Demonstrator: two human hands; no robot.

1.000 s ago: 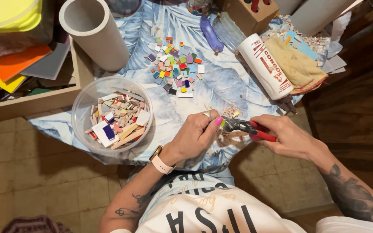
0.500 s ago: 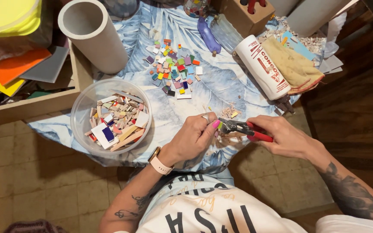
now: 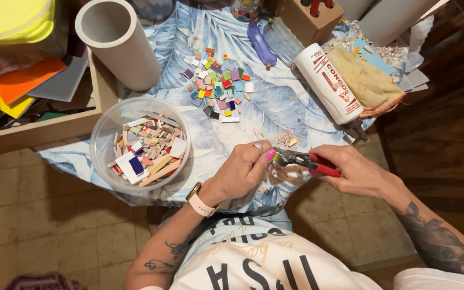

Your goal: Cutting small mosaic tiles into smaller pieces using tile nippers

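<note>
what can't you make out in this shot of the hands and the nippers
Head view only:
- The piece between the left hand fingertips and the nippers: too small, covered by the fingers.
- The nippers' red handles: mostly wrapped by the right hand.
- The chips on the cloth near the hands: too small to tell shapes.
- The bottom of the clear bowl: buried under tile strips.
- The wooden box at the top: cut off by the edge.

Left hand (image 3: pixel 243 172) pinches with curled fingers; right hand (image 3: pixel 358 172) keeps a closed grip, forearms converging.
</note>
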